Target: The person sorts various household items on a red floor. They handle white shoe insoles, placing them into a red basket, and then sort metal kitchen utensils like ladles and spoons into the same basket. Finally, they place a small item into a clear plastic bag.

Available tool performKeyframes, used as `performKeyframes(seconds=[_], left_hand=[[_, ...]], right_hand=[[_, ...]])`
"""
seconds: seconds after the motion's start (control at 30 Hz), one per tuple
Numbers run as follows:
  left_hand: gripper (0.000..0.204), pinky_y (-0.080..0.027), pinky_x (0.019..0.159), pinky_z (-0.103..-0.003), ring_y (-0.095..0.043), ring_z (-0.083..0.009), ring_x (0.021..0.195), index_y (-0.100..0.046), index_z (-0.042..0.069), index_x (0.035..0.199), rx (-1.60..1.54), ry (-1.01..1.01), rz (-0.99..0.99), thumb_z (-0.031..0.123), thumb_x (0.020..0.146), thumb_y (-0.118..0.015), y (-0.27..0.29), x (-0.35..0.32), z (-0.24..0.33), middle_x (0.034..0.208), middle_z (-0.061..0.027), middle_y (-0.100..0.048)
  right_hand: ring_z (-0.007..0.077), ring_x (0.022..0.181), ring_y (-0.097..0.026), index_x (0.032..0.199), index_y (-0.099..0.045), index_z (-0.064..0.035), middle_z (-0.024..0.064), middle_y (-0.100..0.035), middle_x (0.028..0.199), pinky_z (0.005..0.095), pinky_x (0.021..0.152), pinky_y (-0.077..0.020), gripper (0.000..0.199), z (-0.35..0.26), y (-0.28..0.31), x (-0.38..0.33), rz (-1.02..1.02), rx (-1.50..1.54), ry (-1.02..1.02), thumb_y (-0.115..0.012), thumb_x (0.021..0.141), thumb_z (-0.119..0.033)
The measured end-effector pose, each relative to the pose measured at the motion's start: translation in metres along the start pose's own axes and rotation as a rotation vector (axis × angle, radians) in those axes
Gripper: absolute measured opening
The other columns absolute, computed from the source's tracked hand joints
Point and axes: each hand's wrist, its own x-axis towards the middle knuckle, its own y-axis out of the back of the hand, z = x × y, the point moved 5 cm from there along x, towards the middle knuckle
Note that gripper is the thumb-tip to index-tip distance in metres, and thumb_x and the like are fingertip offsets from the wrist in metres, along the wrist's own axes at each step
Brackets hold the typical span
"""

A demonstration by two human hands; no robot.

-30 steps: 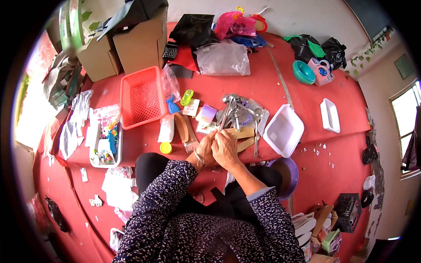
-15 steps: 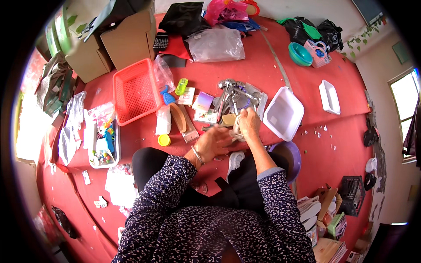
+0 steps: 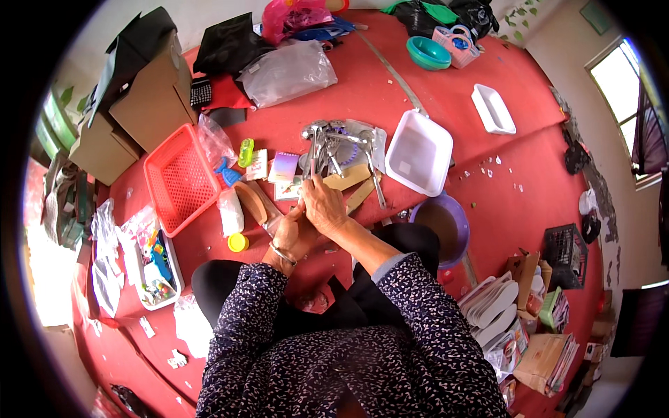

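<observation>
My right hand (image 3: 325,205) is closed, its fingers curled at the near end of a pile of metal utensils (image 3: 334,143). My left hand (image 3: 289,233) is closed against it, thumb up. What lies between the two hands is mostly hidden. The pile looks like ladles and spoons with long handles. Wooden-coloured flat pieces (image 3: 347,178) lie just right of my right hand. Left of the pile are a purple-and-white notebook (image 3: 284,167), a brown curved comb-like piece (image 3: 251,198) and a yellow round tub (image 3: 237,242).
A white basin (image 3: 419,153) stands right of the pile, with a purple bucket (image 3: 446,230) of murky water nearer me. To the left are a red basket (image 3: 180,177) and a white box of small toys (image 3: 160,272). Cardboard boxes (image 3: 155,94) stand at the back left.
The view has turned and shifted right. My right hand has moved left and met my left hand. The pale cloth-like thing it held no longer shows. More of the wooden-coloured pieces is visible.
</observation>
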Motion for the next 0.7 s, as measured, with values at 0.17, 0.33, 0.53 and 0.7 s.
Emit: performKeyframes(seconds=[0.17, 0.33, 0.53, 0.7], left_hand=[[0.027, -0.038, 0.089, -0.041, -0.051, -0.0239, 0.099, -0.045, 0.003, 0.109, 0.233, -0.034, -0.075, 0.018, 0.088, -0.038, -0.002, -0.004, 0.002, 0.105, -0.008, -0.052], [0.035, -0.036, 0.089, -0.042, -0.046, -0.0257, 0.107, -0.048, 0.005, 0.107, 0.348, 0.064, -0.132, 0.032, 0.084, -0.045, -0.01, -0.016, -0.002, 0.112, -0.0108, -0.051], [0.048, -0.038, 0.081, -0.051, -0.051, -0.0286, 0.092, -0.049, 0.007, 0.103, 0.027, 0.23, 0.238, 0.049, 0.082, -0.038, 0.002, -0.01, 0.002, 0.1, -0.0123, -0.054], [0.043, -0.036, 0.09, -0.04, -0.051, -0.0267, 0.097, -0.049, 0.004, 0.107, -0.16, -0.234, 0.054, 0.039, 0.085, -0.035, 0.026, -0.005, 0.034, 0.105, -0.0118, -0.054]], right_hand=[[0.0277, 0.064, -0.057, 0.078, -0.05, -0.0038, 0.0124, -0.053, 0.075, 0.0373, 0.052, -0.0469, 0.009, 0.026, 0.011, 0.012, 0.137, -0.001, -0.245, -0.047, 0.077, -0.013], [0.0351, 0.067, -0.054, 0.075, -0.051, -0.0025, 0.018, -0.054, 0.074, 0.0433, 0.059, -0.044, 0.016, 0.069, 0.039, 0.017, 0.217, -0.021, -0.491, -0.047, 0.08, -0.017], [0.0351, 0.068, -0.053, 0.076, -0.048, 0.0003, 0.0192, -0.053, 0.071, 0.0431, 0.063, -0.0404, 0.025, 0.008, 0.003, -0.016, -0.106, 0.556, -0.334, -0.046, 0.083, -0.024], [0.0354, 0.089, -0.05, 0.107, -0.045, -0.0035, 0.018, -0.052, 0.095, 0.0417, 0.076, -0.0396, 0.034, -0.03, 0.003, -0.014, -0.201, 0.432, 0.106, -0.051, 0.074, -0.008]])
